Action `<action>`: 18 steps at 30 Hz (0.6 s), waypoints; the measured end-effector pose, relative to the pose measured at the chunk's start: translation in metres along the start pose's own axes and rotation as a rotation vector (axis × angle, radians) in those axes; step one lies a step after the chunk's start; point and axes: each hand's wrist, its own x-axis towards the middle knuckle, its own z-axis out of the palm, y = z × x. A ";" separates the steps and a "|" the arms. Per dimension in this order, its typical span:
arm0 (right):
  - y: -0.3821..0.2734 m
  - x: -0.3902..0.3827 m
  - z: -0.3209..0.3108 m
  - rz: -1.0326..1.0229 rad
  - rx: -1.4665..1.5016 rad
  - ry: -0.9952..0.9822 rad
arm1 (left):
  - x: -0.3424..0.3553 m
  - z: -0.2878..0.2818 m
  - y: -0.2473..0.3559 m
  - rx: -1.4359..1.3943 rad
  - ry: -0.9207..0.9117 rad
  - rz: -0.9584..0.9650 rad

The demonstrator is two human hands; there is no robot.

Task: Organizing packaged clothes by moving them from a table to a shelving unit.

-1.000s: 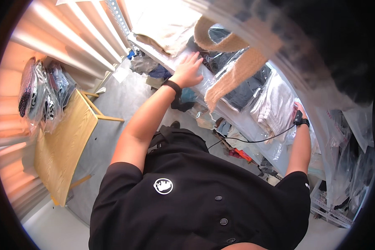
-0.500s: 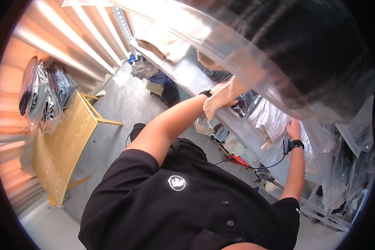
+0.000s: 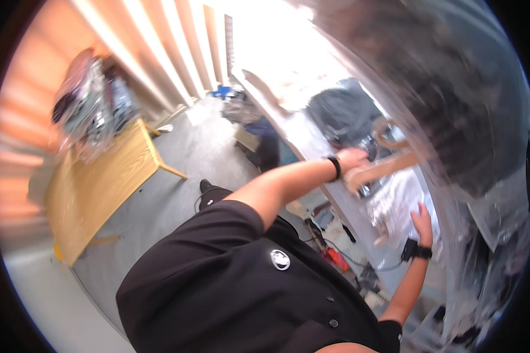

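Observation:
My left hand (image 3: 353,157) reaches across the shelf beside a dark folded garment in clear plastic (image 3: 343,112). Its fingers are smeared by motion and partly behind a hanging tan fabric strip (image 3: 386,169), so its grip is unclear. My right hand (image 3: 422,223) is raised at the near side of a white ribbed garment (image 3: 394,200), fingers apart and nothing visible in them. A black band circles the left wrist; a dark device with a cable is strapped to the right one.
Large plastic-covered dark clothing (image 3: 430,76) hangs close at upper right. Bagged clothes (image 3: 97,109) lie at the far end of a wooden table (image 3: 100,194) on the left. Bundles (image 3: 259,135) sit on the grey floor (image 3: 200,141) beside the shelf. Pleated curtains line the back.
The view has swung, shifting the scene. My right hand has lifted off the white garment. My left hand shows more beside the tan strip, and more of the dark bagged garment has come into sight.

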 end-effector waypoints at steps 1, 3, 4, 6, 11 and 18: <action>-0.008 -0.003 0.002 0.094 0.060 -0.083 | -0.005 -0.011 0.010 0.087 0.020 0.009; -0.026 -0.009 0.011 0.015 -0.084 0.006 | -0.009 -0.043 0.030 0.124 0.003 -0.006; -0.035 -0.011 0.016 -0.073 -0.032 0.037 | -0.023 -0.063 0.038 0.218 0.011 0.062; -0.052 -0.020 0.028 -0.066 0.016 0.026 | -0.044 -0.103 0.059 0.069 -0.039 0.001; -0.088 -0.036 0.070 -0.051 0.049 0.151 | -0.138 -0.217 0.059 -0.060 0.235 -0.069; -0.194 -0.097 0.164 -0.035 0.121 0.064 | -0.368 -0.469 0.015 -0.536 1.294 -1.059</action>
